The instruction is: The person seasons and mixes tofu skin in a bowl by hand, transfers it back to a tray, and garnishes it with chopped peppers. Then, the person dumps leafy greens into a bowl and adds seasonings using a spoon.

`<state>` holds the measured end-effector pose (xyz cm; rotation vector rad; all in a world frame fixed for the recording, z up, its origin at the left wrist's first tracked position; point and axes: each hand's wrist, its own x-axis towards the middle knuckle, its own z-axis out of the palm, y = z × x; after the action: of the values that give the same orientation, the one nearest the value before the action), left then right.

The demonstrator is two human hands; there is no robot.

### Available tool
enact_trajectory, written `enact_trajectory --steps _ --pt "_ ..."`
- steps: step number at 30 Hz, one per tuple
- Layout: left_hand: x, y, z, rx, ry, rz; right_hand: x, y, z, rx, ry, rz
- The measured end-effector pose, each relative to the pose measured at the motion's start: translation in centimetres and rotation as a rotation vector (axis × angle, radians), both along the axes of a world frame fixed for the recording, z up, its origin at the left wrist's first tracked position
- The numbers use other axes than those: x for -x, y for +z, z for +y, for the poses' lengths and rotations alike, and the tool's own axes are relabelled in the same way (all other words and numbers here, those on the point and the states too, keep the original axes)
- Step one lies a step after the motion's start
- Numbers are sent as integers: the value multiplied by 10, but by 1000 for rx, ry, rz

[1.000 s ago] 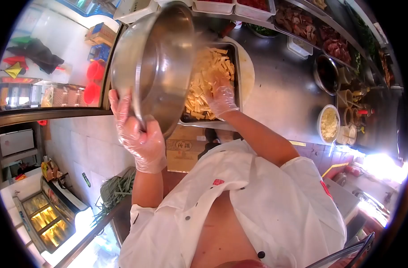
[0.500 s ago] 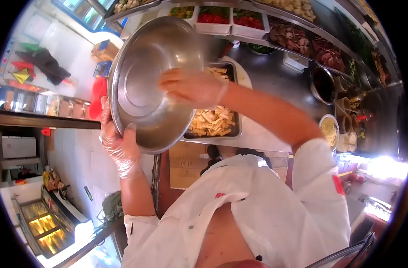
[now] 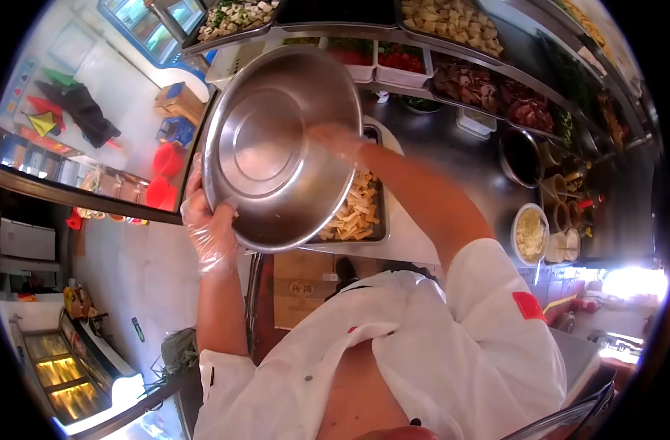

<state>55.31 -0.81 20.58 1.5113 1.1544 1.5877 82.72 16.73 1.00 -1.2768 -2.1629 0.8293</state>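
Note:
A large steel mixing bowl (image 3: 265, 209) is tipped on its side, its inside facing right over a dark-rimmed tray (image 3: 383, 213). My left hand (image 3: 209, 231), in a clear plastic glove, grips the bowl's lower left rim with the thumb on the inner side. Inside the bowl's right part is my right hand (image 3: 336, 144), smeared by motion, so its fingers cannot be made out. The bowl looks nearly bare within, apart from small specks. Pale yellow cut strips of food (image 3: 358, 213) lie in the tray, partly hidden behind the bowl and my right forearm.
Trays of diced white food (image 3: 452, 26), red chopped food (image 3: 402, 59) and sliced meat (image 3: 463, 84) line the shelves beyond the steel counter (image 3: 445, 147). To the right stand a dark-filled bowl (image 3: 522, 158) and a white tub of pale chopped food (image 3: 531, 233).
The bowl has shifted right and slightly down in view, covering more of the tray. My right hand has moved from the bowl's middle toward its right side. My left hand keeps its hold.

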Motion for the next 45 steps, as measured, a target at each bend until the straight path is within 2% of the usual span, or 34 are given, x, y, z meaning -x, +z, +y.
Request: enact_trajectory --steps 1,3,4,5,7,8,10,13,15,17,19,20,21,24,27,29,30,32,33,34,36,37,39,40,41,43,45 --pt "0 -3 4 -16 -6 -35 10 26 -32 101 15 -73" --pt "2 -9 8 -32 -26 -96 27 91 -58 165 51 -49" --pt "-2 -11 9 -38 -25 -143 38 118 -60 129 67 45" --pt "-5 -11 9 -38 -33 -144 46 133 -53 -236 71 110" --pt "-15 -8 12 -49 -65 -157 57 184 -34 -716 317 -158" --pt "-18 -9 12 -49 -78 -144 54 235 -46 -683 372 -384" --pt "-21 -3 10 -36 -88 -78 44 228 -23 -795 417 -387" --pt "-14 4 4 -65 -87 81 0 179 41 -1183 409 -701" --pt "-9 8 3 -116 -58 161 -18 100 77 -429 179 -327" --pt "-9 10 0 -156 -27 206 -31 28 36 -729 56 -403" --pt "-9 5 6 -166 -60 121 -14 -11 4 175 141 392" --pt "-10 1 9 -170 -78 79 -1 -15 -26 265 14 371" --pt "-11 -5 11 -157 -74 47 15 -15 -52 357 -116 352" --pt "-16 -16 19 -140 -91 -42 43 32 -69 625 -101 813" --pt "-26 -17 20 -117 -143 -132 63 125 -53 295 -464 1008" --pt "-39 -17 21 -68 -156 -217 93 138 3 201 -504 1084" --pt "-41 -19 22 -79 -157 -157 109 165 9 342 -544 1360" --pt "-42 -25 21 -108 -146 -46 133 197 -33 219 -605 1181" --pt "-39 -26 22 -76 -174 -152 146 177 -46 206 -463 978" --pt "-33 -25 24 -48 -200 -258 145 157 -72 3 -231 715" --pt "-21 -16 20 -18 -201 -362 126 76 -89 -710 173 363" --pt "-13 -16 19 -30 -183 -319 105 83 -89 -452 337 -166" --pt "0 -19 19 -40 -153 -234 51 47 -51 -310 501 -545" --pt "6 -30 22 -90 -146 -199 40 15 -20 -410 441 -581" --pt "3 -29 22 -88 -144 -192 44 59 -31 -429 243 -531" --pt "-12 -27 22 -79 -145 -184 77 83 -27 -624 109 -83" --pt "-20 -26 24 -88 -115 -40 115 131 -55 -774 62 346"
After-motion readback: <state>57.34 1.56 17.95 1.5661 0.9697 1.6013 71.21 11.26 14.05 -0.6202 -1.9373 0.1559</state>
